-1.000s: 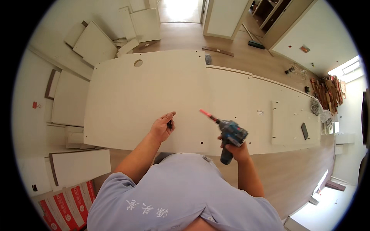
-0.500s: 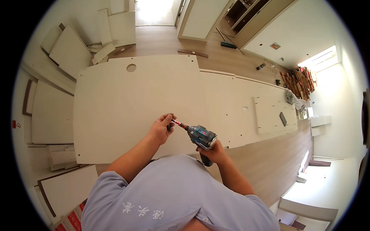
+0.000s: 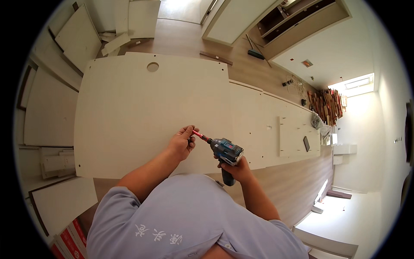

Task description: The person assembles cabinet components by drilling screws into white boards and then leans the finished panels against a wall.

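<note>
Right grip point(image 3: 242, 169), near the edge of a broad white panel point(image 3: 138, 110), wraps the handle of a blue power driver point(image 3: 227, 151); its red bit point(image 3: 200, 135) slants forward and left to the left grip point(image 3: 181, 145), finger and thumb pinched, on what I cannot tell.

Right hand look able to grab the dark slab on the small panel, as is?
Probably not: the right hand grips the drill. The dark slab itself lies uncovered on the small panel, off to the right.

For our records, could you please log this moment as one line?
Left hand: fingers at tip of red bit; Right hand: holding cordless driver; Beneath: white panel with round hole
</note>
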A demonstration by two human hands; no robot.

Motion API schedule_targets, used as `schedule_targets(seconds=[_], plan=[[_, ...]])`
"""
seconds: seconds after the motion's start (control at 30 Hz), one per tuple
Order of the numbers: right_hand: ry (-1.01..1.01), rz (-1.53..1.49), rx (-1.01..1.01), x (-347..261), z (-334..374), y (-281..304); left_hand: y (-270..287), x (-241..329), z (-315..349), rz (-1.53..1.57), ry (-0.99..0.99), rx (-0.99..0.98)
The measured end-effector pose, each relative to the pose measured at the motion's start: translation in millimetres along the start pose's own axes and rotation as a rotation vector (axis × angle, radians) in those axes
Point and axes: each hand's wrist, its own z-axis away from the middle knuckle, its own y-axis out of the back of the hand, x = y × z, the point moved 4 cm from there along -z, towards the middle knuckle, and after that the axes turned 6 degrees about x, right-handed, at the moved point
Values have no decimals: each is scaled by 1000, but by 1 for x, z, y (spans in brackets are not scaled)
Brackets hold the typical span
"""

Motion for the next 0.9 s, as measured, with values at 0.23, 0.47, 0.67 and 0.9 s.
schedule_targets(seconds=[0.23,0.47,0.67,0.9], plan=[[-94,173,178,-5,-68,11,28,44,1,-1002,-572,99],[44,118,381,-47,-225,62,38,57,49,-1801,-1363,-270],[73,351,487,-97,-346,99,25,54,54,-1915,-1491,-222],[18,616,268,-159,-399,102,27,55,48,-1972,-1458,-283]])
